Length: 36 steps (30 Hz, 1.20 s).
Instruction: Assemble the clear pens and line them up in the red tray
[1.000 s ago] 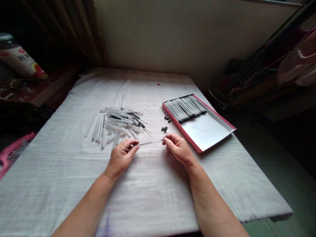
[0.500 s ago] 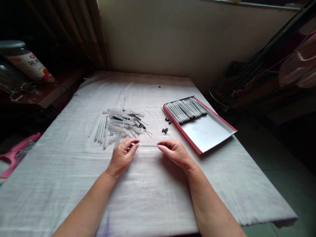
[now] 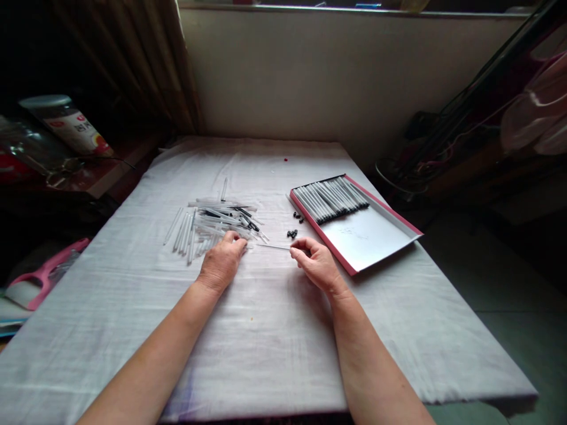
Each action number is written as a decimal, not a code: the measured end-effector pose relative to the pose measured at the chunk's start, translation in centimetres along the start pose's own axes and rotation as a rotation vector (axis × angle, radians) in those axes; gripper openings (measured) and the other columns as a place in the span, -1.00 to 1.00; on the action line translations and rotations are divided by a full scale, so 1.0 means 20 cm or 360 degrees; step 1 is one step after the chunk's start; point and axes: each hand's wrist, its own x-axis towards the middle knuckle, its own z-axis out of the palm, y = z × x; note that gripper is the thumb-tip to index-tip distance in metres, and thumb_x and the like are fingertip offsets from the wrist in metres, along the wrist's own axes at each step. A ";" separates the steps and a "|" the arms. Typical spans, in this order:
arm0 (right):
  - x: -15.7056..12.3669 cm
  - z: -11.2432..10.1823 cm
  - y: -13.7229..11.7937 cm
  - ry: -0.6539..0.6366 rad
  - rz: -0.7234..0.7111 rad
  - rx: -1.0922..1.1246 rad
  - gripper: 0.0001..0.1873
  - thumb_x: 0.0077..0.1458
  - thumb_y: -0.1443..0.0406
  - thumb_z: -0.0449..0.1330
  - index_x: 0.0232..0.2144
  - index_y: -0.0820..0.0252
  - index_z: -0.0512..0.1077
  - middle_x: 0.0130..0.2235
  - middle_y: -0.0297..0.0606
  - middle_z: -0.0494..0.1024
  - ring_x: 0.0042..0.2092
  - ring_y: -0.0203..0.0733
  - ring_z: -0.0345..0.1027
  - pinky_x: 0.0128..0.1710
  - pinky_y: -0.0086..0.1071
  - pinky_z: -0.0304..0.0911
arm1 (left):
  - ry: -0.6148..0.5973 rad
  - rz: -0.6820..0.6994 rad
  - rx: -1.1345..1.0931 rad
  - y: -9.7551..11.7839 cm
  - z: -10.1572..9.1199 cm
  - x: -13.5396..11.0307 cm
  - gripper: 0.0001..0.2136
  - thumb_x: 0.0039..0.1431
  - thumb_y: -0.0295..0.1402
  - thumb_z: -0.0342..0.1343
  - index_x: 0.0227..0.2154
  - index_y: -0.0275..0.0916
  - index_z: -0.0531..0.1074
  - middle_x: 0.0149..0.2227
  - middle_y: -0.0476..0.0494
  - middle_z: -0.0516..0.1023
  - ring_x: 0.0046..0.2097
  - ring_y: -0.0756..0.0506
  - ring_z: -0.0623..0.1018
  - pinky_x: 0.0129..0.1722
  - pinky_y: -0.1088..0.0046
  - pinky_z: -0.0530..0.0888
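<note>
Between the thumb and fingers of my right hand [image 3: 318,264] is a thin pen refill [image 3: 273,247], pointing left above the cloth. My left hand [image 3: 222,260] is at the near edge of a loose pile of clear plastic pen tubes [image 3: 215,219], its fingers closed and pointing down. What they pinch, if anything, is hidden; a pale tube end shows just beyond the fingertips. Black refills [image 3: 248,219] are mixed into the pile. Several small black plugs [image 3: 292,234] lie between the pile and the box.
A shallow box with pink sides [image 3: 328,247] stands at the right, with a row of clear pens with black ends [image 3: 332,198] in its far part. A tiny red piece [image 3: 286,160] lies farther back. Beyond the left edge are a jar [image 3: 73,127] and pink scissors-like handles [image 3: 46,274].
My left hand has let go of its end of the refill and shifted up to the pile. My right hand keeps the refill, now slightly tilted. The camera view has tipped a little.
</note>
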 end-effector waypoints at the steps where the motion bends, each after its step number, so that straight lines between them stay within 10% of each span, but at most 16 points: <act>1: 0.00 0.00 -0.01 0.0030 0.0011 0.0048 -0.76 -0.05 0.15 0.23 -0.41 0.21 0.49 -0.40 -0.25 0.55 -0.47 -0.28 0.33 -0.47 -0.41 0.27 | 0.0019 0.0043 -0.0036 0.00 0.00 0.00 -0.79 0.26 -0.34 -0.02 -0.18 -0.15 0.50 -0.04 -0.17 0.49 -0.27 -0.11 0.55 -0.38 0.44 0.42; 12: -0.01 -0.03 -0.07 0.0106 0.0078 0.0234 -0.73 -0.13 0.12 0.27 -0.51 0.22 0.46 -0.55 -0.32 0.45 -0.55 -0.32 0.26 -0.55 -0.44 0.23 | 0.0261 -0.0101 -0.0864 -0.01 0.08 -0.11 -0.77 0.24 -0.23 -0.05 -0.16 -0.20 0.39 -0.24 -0.13 0.59 -0.33 -0.07 0.56 -0.25 0.44 0.45; 23: -0.01 -0.01 -0.05 -0.0030 0.0053 0.0050 -0.75 -0.07 0.12 0.22 -0.49 0.21 0.45 -0.53 -0.31 0.45 -0.54 -0.32 0.23 -0.53 -0.43 0.18 | 0.0248 0.0010 -0.0954 0.01 0.06 -0.13 -0.81 0.19 -0.28 0.02 -0.20 -0.20 0.44 -0.27 -0.10 0.58 -0.38 -0.04 0.52 -0.25 0.43 0.45; 36: -0.02 -0.04 -0.04 -0.0481 0.0104 -0.0169 -0.79 0.03 0.20 0.17 -0.41 0.21 0.52 -0.45 -0.31 0.52 -0.41 -0.25 0.36 -0.38 -0.40 0.26 | -0.0336 -0.0323 -0.1690 -0.01 0.02 -0.11 -0.75 -0.05 -0.26 0.20 -0.32 -0.28 0.58 -0.34 -0.14 0.64 -0.32 -0.11 0.57 -0.31 0.42 0.49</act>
